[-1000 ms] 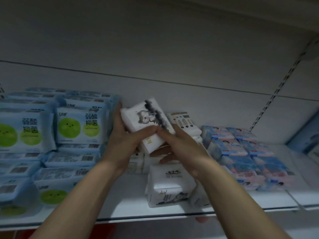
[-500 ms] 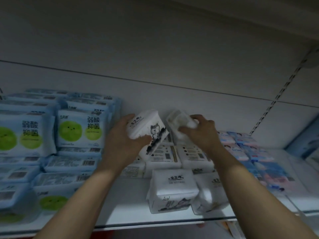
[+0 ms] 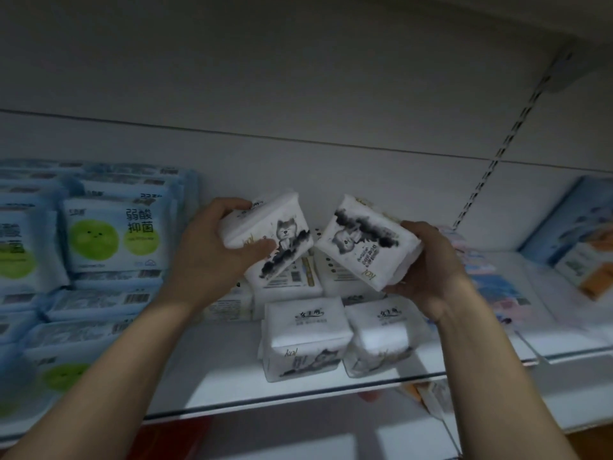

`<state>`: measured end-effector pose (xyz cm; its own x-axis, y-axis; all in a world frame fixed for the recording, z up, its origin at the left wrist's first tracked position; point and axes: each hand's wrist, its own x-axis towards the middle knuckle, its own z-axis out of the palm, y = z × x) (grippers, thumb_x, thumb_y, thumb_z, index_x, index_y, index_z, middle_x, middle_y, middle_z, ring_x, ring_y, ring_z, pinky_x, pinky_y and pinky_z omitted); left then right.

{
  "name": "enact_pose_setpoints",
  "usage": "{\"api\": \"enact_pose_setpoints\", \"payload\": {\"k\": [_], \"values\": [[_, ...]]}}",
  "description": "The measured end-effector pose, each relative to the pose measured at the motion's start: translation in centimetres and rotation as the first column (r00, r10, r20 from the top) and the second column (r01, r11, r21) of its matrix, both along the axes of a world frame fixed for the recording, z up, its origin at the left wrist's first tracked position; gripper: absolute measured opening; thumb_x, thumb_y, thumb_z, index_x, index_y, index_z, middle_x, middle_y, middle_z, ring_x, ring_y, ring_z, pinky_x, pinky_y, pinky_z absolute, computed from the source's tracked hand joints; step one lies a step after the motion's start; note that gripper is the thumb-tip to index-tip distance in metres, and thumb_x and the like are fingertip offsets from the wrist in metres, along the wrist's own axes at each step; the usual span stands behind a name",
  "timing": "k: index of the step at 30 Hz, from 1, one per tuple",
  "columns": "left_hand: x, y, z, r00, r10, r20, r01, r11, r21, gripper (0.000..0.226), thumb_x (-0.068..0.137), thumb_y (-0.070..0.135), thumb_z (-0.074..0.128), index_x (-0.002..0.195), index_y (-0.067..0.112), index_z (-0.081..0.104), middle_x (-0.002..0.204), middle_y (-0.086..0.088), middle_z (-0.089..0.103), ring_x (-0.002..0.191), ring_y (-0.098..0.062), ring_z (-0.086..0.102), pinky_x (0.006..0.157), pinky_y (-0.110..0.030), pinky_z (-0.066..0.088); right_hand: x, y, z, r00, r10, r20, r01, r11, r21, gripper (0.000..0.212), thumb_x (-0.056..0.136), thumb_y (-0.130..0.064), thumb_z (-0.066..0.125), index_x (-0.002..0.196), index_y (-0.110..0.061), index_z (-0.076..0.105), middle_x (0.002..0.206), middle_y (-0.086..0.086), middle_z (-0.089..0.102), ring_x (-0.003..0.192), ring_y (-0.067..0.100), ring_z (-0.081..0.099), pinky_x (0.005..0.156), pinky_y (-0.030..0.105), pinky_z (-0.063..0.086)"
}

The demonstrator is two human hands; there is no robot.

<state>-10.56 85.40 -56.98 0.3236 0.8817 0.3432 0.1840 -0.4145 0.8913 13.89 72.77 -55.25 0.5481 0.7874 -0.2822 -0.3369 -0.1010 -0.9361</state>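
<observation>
Two tissue packs (image 3: 282, 224), two hands (image 3: 207, 255)

Forearms raised, left grip (image 3: 212, 257) and right grip (image 3: 428, 270) both clasping.

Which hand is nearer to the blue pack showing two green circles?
Left. The left hand, gripping a white tissue pack, is just right of the blue pack; the right hand, gripping a second tissue pack, is farther right.

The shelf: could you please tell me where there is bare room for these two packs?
Bare shelf lies between the blue wipes and the front white packs. Crowded behind them and to the right, by the pink-blue packs.
</observation>
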Motion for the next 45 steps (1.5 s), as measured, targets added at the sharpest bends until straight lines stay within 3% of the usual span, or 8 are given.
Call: {"api": "enact_pose_setpoints", "payload": {"k": [3, 5, 8, 12, 19, 25, 34, 45], "values": [[-1.3, -0.8, 0.4, 0.998, 0.03, -0.052, -0.028, 0.999, 0.044, 0.051, 0.07, 0.019, 0.085, 0.112, 0.033, 0.058, 0.114, 0.006, 0.057, 0.091, -0.001, 0.057, 0.063, -0.013, 0.047, -1.3, -0.5, -0.3, 0.994, 0.032, -0.103, -0.02, 0.994, 0.108, 0.041, 0.082, -0.033, 0.064, 0.116, -0.01, 0.063, 0.116, 0.017, 0.063, 0.106, 0.034, 0.061, 0.078, 0.051, 0.056], [-2.4, -1.4, 0.6, 0.995, 0.06, -0.074, -0.056, 0.996, 0.065, 0.051, 0.069, 0.019, 0.086, 0.11, 0.034, 0.06, 0.116, 0.006, 0.058, 0.095, -0.011, 0.059, 0.074, -0.02, 0.05, -2.2, -1.1, -0.6, 0.982, 0.067, -0.175, -0.036, 0.984, 0.172, 0.057, 0.07, -0.029, 0.068, 0.122, -0.006, 0.059, 0.125, 0.02, 0.058, 0.114, 0.038, 0.057, 0.08, 0.056, 0.054], [-4.4, -2.6, 1.2, 0.983, 0.067, -0.169, -0.054, 0.995, 0.08, 0.055, 0.067, 0.021, 0.087, 0.113, 0.035, 0.061, 0.116, 0.006, 0.057, 0.1, -0.016, 0.058, 0.084, -0.033, 0.052, -3.5, -1.7, -0.7, 0.968, 0.106, -0.227, -0.053, 0.972, 0.228, 0.037, 0.076, -0.024, 0.062, 0.109, -0.01, 0.059, 0.124, 0.023, 0.058, 0.112, 0.04, 0.057, 0.082, 0.057, 0.053], [-6.9, -4.2, 2.5, 0.916, 0.052, -0.398, 0.021, 0.984, 0.177, 0.057, 0.067, 0.023, 0.086, 0.114, 0.04, 0.059, 0.114, 0.008, 0.051, 0.1, -0.013, 0.052, 0.077, -0.015, 0.041, -4.9, -2.4, -1.0, 0.976, 0.089, -0.199, -0.048, 0.978, 0.204, 0.018, 0.087, -0.021, 0.055, 0.1, -0.011, 0.06, 0.11, 0.017, 0.059, 0.106, 0.035, 0.057, 0.082, 0.053, 0.055], [-8.0, -6.4, 4.5, 0.73, -0.009, -0.684, 0.199, 0.959, 0.2, 0.06, 0.072, 0.034, 0.083, 0.122, 0.041, 0.051, 0.129, 0.014, 0.046, 0.118, -0.008, 0.044, 0.097, -0.026, 0.036, -7.3, -3.3, -1.6, 0.991, 0.015, -0.134, 0.012, 0.981, 0.196, 0.023, 0.089, -0.025, 0.057, 0.103, -0.007, 0.065, 0.083, 0.01, 0.067, 0.082, 0.025, 0.066, 0.076, 0.046, 0.057], [-6.4, -7.6, 2.0, 0.654, -0.023, -0.756, 0.233, 0.957, 0.173, 0.061, 0.072, 0.033, 0.082, 0.125, 0.038, 0.052, 0.131, 0.009, 0.045, 0.122, -0.012, 0.044, 0.102, -0.028, 0.037, -6.8, -4.6, -2.0, 0.971, -0.069, -0.23, 0.121, 0.968, 0.218, 0.028, 0.09, -0.027, 0.056, 0.109, -0.008, 0.065, 0.089, 0.011, 0.069, 0.086, 0.025, 0.066, 0.079, 0.048, 0.057], [-4.4, -7.9, -0.8, 0.698, -0.024, -0.715, 0.17, 0.976, 0.133, 0.064, 0.075, 0.029, 0.082, 0.128, 0.034, 0.048, 0.138, 0.004, 0.043, 0.131, -0.016, 0.038, 0.103, -0.024, 0.031, -5.9, -5.1, -2.4, 0.986, -0.077, -0.146, 0.103, 0.978, 0.181, 0.033, 0.093, -0.029, 0.053, 0.116, -0.007, 0.063, 0.104, 0.016, 0.07, 0.093, 0.028, 0.068, 0.081, 0.05, 0.057], [-2.9, -6.5, -1.5, 0.278, 0.175, -0.944, 0.267, 0.93, 0.251, 0.064, 0.081, 0.036, 0.069, 0.138, 0.034, 0.038, 0.146, 0.002, 0.042, 0.137, -0.02, 0.027, 0.113, -0.039, 0.02, -4.9, -5.2, -2.2, 0.954, 0.129, -0.27, -0.053, 0.961, 0.272, 0.038, 0.099, -0.039, 0.035, 0.111, -0.02, 0.066, 0.109, 0.008, 0.071, 0.096, 0.027, 0.066, 0.058, 0.036, 0.056]]}}
